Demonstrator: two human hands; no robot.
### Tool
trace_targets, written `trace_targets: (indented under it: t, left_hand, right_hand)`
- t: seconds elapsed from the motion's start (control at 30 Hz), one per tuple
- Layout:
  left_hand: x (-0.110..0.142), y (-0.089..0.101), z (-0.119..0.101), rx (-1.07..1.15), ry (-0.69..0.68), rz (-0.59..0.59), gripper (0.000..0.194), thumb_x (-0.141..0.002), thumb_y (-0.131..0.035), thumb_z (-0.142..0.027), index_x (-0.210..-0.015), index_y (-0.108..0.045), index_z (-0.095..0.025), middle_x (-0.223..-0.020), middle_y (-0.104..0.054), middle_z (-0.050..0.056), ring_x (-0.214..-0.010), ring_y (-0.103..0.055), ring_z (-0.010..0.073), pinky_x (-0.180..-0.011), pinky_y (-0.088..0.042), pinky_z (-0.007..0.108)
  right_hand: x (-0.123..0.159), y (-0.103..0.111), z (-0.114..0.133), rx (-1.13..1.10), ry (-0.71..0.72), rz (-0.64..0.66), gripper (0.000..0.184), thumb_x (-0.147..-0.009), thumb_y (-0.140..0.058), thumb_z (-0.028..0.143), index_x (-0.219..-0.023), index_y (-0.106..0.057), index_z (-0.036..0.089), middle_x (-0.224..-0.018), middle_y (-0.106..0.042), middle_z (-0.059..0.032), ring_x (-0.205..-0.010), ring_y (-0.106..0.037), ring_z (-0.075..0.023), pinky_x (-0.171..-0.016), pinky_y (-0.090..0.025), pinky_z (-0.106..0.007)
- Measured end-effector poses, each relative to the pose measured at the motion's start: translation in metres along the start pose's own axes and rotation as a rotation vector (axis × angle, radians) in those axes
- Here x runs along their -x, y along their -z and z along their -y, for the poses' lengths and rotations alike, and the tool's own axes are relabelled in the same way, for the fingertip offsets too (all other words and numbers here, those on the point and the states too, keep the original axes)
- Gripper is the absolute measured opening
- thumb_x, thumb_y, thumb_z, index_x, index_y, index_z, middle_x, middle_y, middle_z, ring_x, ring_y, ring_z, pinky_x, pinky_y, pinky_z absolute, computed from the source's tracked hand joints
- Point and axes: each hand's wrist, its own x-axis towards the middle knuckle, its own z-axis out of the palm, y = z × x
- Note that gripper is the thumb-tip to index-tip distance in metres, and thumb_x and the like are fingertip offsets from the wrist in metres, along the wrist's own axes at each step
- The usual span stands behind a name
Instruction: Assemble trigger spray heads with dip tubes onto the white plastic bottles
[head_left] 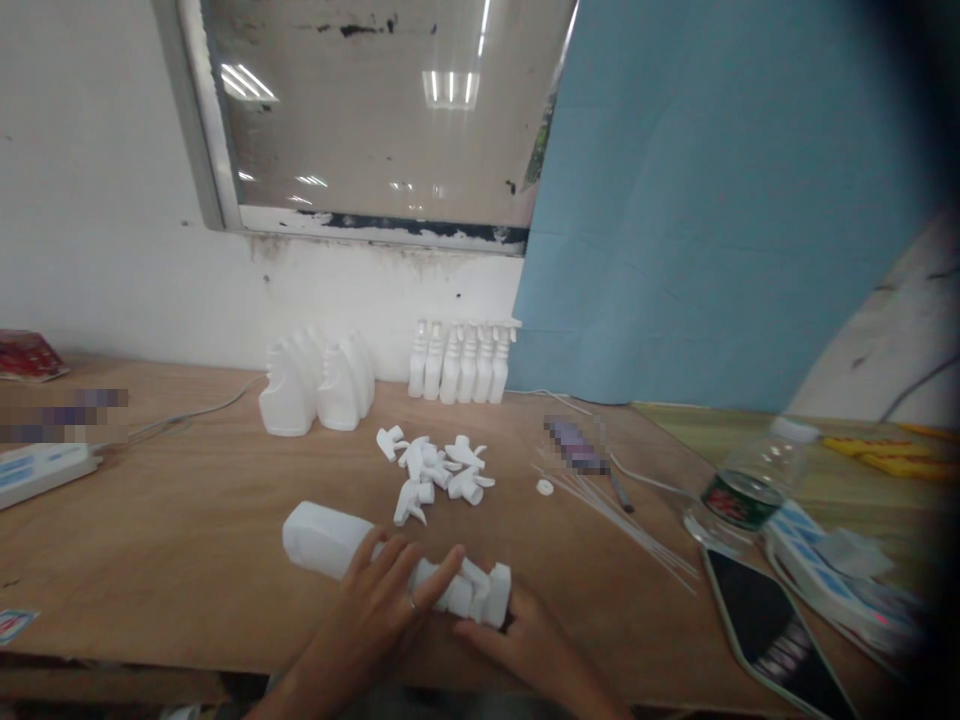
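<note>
Left hand: fingers across a white bottle, seemingly steadying it. Right hand: closed around its head end. Bottle held sideways near the surface's front edge. Loose heads: mid-surface, within reach. Standing bottles: rear edge, grouped.

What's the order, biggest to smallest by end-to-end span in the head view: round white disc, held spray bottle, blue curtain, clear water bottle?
1. Blue curtain
2. Held spray bottle, partly covered by fingers
3. Clear water bottle
4. Round white disc
</note>
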Motion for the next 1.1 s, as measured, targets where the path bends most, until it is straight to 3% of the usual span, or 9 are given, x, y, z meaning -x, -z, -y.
trace_targets:
  t: [0.2, 0.33, 0.57, 0.67, 0.77, 0.87, 0.93, 1.0, 1.1]
  left_hand:
    - [0.005, -0.008, 0.005, -0.041, -0.078, -0.093, 0.034, -0.085, -0.059, -0.019, -0.119, -0.057, -0.024, -0.096, -0.062, 0.007, -0.092, -0.055, 0.0241, -0.090, -0.041, 0.046]
    - [0.008, -0.013, 0.003, -0.035, -0.091, -0.114, 0.030, -0.083, -0.062, -0.017, -0.113, -0.059, -0.022, -0.093, -0.062, 0.007, -0.089, -0.055, 0.0237, -0.090, -0.042, 0.046]
    - [-0.005, 0.012, 0.009, -0.016, -0.049, -0.049, 0.051, -0.090, -0.055, -0.022, -0.140, -0.044, -0.028, -0.120, -0.060, 0.009, -0.112, -0.052, 0.0271, -0.099, -0.035, 0.048]
    - [-0.011, 0.034, 0.025, 0.004, 0.070, 0.000, 0.058, -0.089, -0.057, -0.030, -0.143, -0.038, -0.026, -0.136, -0.051, 0.010, -0.123, -0.046, 0.0310, -0.103, -0.032, 0.052]
    - [-0.014, 0.050, 0.044, 0.088, 0.117, 0.022, 0.054, -0.088, -0.059, -0.030, -0.139, -0.042, -0.022, -0.126, -0.059, 0.010, -0.112, -0.055, 0.0270, -0.097, -0.041, 0.044]
    - [-0.026, 0.057, 0.067, 0.132, 0.102, -0.056, 0.042, -0.088, -0.060, -0.033, -0.127, -0.048, -0.023, -0.113, -0.066, 0.008, -0.101, -0.061, 0.0233, -0.088, -0.047, 0.036]
    - [-0.046, 0.055, 0.086, 0.122, 0.181, -0.121, 0.040, -0.088, -0.060, -0.038, -0.123, -0.050, -0.023, -0.110, -0.067, 0.007, -0.098, -0.063, 0.0242, -0.085, -0.048, 0.036]
    - [-0.074, 0.047, 0.109, 0.123, 0.391, -0.128, 0.045, -0.086, -0.059, -0.047, -0.121, -0.049, -0.021, -0.100, -0.068, 0.007, -0.088, -0.066, 0.0256, -0.075, -0.050, 0.034]
    - [-0.125, 0.019, 0.147, 0.249, 0.674, -0.120, 0.047, -0.083, -0.060, -0.048, -0.117, -0.049, -0.017, -0.096, -0.068, 0.008, -0.086, -0.067, 0.0258, -0.072, -0.050, 0.032]
  right_hand:
    - [-0.002, 0.002, 0.005, 0.048, -0.016, 0.174, 0.025, -0.073, -0.070, 0.034, -0.092, -0.067, 0.018, -0.086, -0.071, -0.0026, -0.078, -0.064, -0.0202, -0.073, -0.051, -0.028]
    - [0.000, 0.002, 0.006, 0.068, -0.009, 0.168, 0.022, -0.074, -0.069, 0.032, -0.091, -0.066, 0.019, -0.085, -0.071, -0.0021, -0.077, -0.064, -0.0199, -0.074, -0.051, -0.029]
    - [0.000, 0.006, 0.000, -0.034, 0.014, -0.031, 0.035, -0.076, -0.071, 0.038, -0.105, -0.069, 0.019, -0.106, -0.072, -0.0085, -0.099, -0.065, -0.0276, -0.090, -0.051, -0.037]
    - [0.000, 0.022, 0.000, -0.155, 0.037, -0.188, 0.037, -0.075, -0.072, 0.044, -0.101, -0.068, 0.019, -0.097, -0.074, -0.0086, -0.088, -0.068, -0.0263, -0.080, -0.055, -0.034]
    - [0.001, 0.040, 0.004, -0.296, 0.076, -0.341, 0.038, -0.074, -0.074, 0.044, -0.102, -0.067, 0.019, -0.079, -0.072, -0.0058, -0.066, -0.066, -0.0208, -0.062, -0.054, -0.028]
    - [-0.001, 0.052, 0.012, -0.471, 0.182, -0.377, 0.044, -0.084, -0.066, 0.043, -0.122, -0.055, 0.024, -0.081, -0.070, -0.0036, -0.060, -0.064, -0.0174, -0.061, -0.053, -0.030]
    - [-0.006, 0.055, 0.016, -0.531, 0.202, -0.383, 0.049, -0.089, -0.059, 0.041, -0.134, -0.042, 0.029, -0.103, -0.068, -0.0063, -0.064, -0.064, -0.0164, -0.064, -0.053, -0.032]
    - [-0.011, 0.053, 0.012, -0.505, 0.150, -0.395, 0.051, -0.090, -0.057, 0.039, -0.136, -0.036, 0.031, -0.117, -0.061, -0.0083, -0.063, -0.063, -0.0141, -0.062, -0.052, -0.031]
    - [-0.018, 0.043, -0.008, -0.369, 0.029, -0.394, 0.049, -0.088, -0.058, 0.040, -0.132, -0.039, 0.026, -0.109, -0.061, -0.0066, -0.054, -0.058, -0.0108, -0.055, -0.050, -0.028]
